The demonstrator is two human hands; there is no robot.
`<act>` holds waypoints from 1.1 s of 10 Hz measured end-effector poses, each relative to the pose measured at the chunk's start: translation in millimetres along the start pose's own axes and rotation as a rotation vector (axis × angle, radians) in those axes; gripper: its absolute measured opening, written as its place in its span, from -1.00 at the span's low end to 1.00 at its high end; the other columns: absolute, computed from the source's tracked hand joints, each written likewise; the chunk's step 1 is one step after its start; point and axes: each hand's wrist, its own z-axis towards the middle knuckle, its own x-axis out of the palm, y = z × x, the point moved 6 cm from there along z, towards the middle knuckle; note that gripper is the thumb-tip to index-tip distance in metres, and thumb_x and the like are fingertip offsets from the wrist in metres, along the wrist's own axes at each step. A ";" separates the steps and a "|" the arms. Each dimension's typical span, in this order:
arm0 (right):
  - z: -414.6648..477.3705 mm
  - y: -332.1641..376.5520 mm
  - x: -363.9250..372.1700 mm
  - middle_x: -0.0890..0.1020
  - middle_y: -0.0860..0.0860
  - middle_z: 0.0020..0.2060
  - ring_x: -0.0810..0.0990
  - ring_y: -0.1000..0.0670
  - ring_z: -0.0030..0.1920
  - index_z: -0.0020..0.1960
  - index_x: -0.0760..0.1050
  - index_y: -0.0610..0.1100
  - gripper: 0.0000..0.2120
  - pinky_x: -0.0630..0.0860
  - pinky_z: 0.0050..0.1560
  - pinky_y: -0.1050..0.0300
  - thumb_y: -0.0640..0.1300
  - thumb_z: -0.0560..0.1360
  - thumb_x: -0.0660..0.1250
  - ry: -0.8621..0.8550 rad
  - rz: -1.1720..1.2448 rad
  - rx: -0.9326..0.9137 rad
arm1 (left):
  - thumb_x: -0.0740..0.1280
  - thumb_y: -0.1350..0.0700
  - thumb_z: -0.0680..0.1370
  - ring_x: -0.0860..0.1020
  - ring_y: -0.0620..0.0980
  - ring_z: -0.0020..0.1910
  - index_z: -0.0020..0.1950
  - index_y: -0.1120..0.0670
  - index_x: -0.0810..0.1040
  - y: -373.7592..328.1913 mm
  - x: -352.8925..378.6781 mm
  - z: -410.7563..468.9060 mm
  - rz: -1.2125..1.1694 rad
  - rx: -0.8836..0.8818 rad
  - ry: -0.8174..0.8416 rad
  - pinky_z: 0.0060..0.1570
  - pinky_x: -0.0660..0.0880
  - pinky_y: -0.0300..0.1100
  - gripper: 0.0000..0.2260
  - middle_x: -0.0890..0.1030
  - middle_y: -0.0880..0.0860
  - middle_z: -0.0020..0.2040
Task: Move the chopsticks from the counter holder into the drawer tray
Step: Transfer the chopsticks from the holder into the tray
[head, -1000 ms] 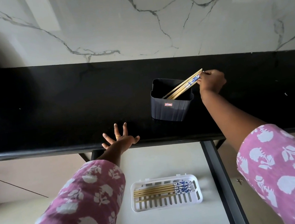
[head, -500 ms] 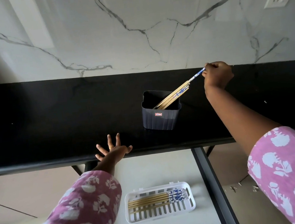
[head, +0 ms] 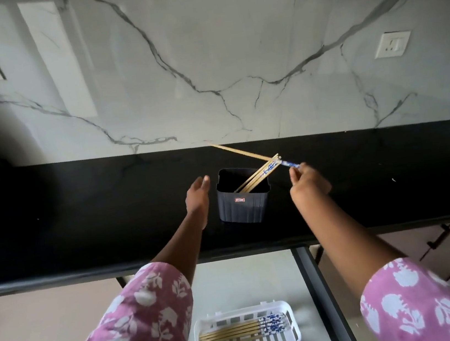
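On black counter, against marble backsplash: dark ribbed holder, upright, several chopsticks leaning inside toward right rim. Right hand just right of holder, fingertips pinched on blue-patterned end of one chopstick, lifted clear of holder and pointing far-left over counter. Left hand just left of holder, fingers loosely extended, gripping nothing, not clearly touching holder. Near, below counter edge, in open drawer: white slotted tray holding more chopsticks laid flat, patterned ends to right. Pink floral sleeves on both arms.
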 end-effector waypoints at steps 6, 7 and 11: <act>-85.4 -71.9 -25.4 0.56 -0.17 -0.16 0.56 -0.05 -0.14 0.23 0.42 -0.39 -0.65 0.48 0.28 0.03 -0.16 0.57 0.25 0.407 -0.702 0.163 | 0.13 0.27 0.63 0.62 0.00 -0.01 0.13 0.17 0.49 -132.8 27.6 -74.9 -0.236 0.506 0.194 -0.03 0.54 -0.22 -0.83 0.59 0.19 0.17; -88.4 -57.8 -13.4 0.63 -0.27 -0.08 0.62 -0.15 -0.10 0.11 0.49 -0.40 -0.63 0.54 0.14 0.00 -0.07 0.54 0.30 0.295 -0.775 0.069 | 0.13 0.29 0.62 0.62 0.03 -0.04 0.09 0.17 0.49 -142.1 25.5 -85.5 -0.180 0.553 0.219 -0.03 0.51 -0.18 -0.84 0.59 0.21 0.15; -131.4 -13.2 36.2 0.70 -0.21 -0.18 0.65 -0.16 -0.13 -0.08 0.61 -0.31 -0.85 0.51 -0.03 0.03 -0.22 0.46 0.38 0.675 -0.945 -0.700 | 0.10 0.29 0.63 0.62 -0.04 -0.11 0.17 0.30 0.46 -130.5 34.1 -100.5 -0.102 0.525 0.302 -0.16 0.55 -0.39 -0.79 0.59 0.21 0.08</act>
